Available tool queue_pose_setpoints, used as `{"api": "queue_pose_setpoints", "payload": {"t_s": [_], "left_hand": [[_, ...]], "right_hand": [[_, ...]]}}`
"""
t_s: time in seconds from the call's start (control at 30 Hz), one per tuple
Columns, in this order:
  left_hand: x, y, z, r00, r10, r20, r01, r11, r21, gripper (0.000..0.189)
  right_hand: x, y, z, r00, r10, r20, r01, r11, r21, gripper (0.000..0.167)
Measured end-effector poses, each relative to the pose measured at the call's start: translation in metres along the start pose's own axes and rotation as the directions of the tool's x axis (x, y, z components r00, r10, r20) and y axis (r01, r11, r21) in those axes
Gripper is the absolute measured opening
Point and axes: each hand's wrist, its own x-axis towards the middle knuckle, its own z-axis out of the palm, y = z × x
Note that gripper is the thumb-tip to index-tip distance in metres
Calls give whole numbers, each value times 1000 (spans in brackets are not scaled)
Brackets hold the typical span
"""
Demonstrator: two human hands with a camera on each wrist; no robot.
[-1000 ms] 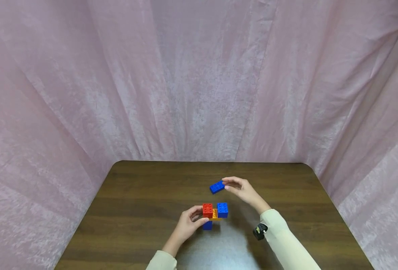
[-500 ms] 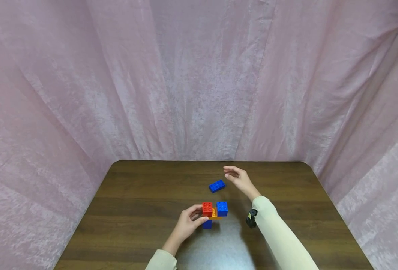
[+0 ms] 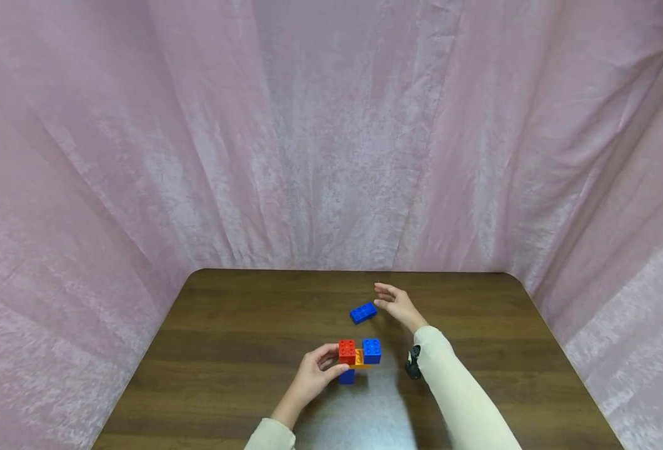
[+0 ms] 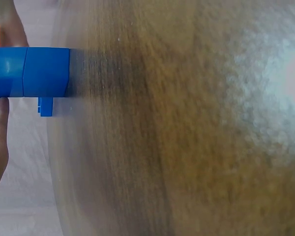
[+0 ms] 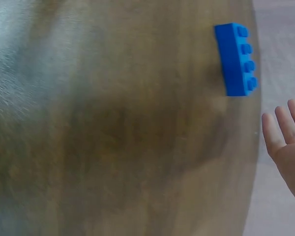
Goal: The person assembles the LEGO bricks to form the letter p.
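In the head view my left hand (image 3: 312,374) grips a small stack of toy building bricks near the middle of the table. A red brick (image 3: 346,351) and a blue brick (image 3: 372,350) sit side by side on an orange brick (image 3: 359,357), with blue below (image 3: 346,377). The left wrist view shows two blue bricks (image 4: 29,72) making up the lower part. My right hand (image 3: 398,306) hovers just right of a loose long blue brick (image 3: 363,313), fingers extended and holding nothing. That brick lies studs up on the table in the right wrist view (image 5: 234,60).
The brown wooden table (image 3: 241,325) has rounded far corners. A pink curtain (image 3: 331,137) hangs right behind its far edge and along both sides. A black device (image 3: 413,362) is strapped at the right wrist.
My right hand let go of the loose blue brick, drew back up and away from it, then lowered slightly beside it. The left hand and the stack stay put.
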Motion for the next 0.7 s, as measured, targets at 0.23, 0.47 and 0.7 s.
{"api": "queue_pose_setpoints", "payload": {"t_s": [0.23,0.47,0.7], "left_hand": [[-1,1,-1,1000,-15,2,15,1000,7,31],[1,-1,-1,1000,5,8,-5,1000,14,31],[1,0,-2,1000,-26,1,26,999,26,31]], "right_hand": [[0,14,14,997,75,33,-75,997,-2,52],[-2,21,24,994,104,25,-103,994,-23,56],[-4,28,28,994,106,4,-106,994,-33,53]]}}
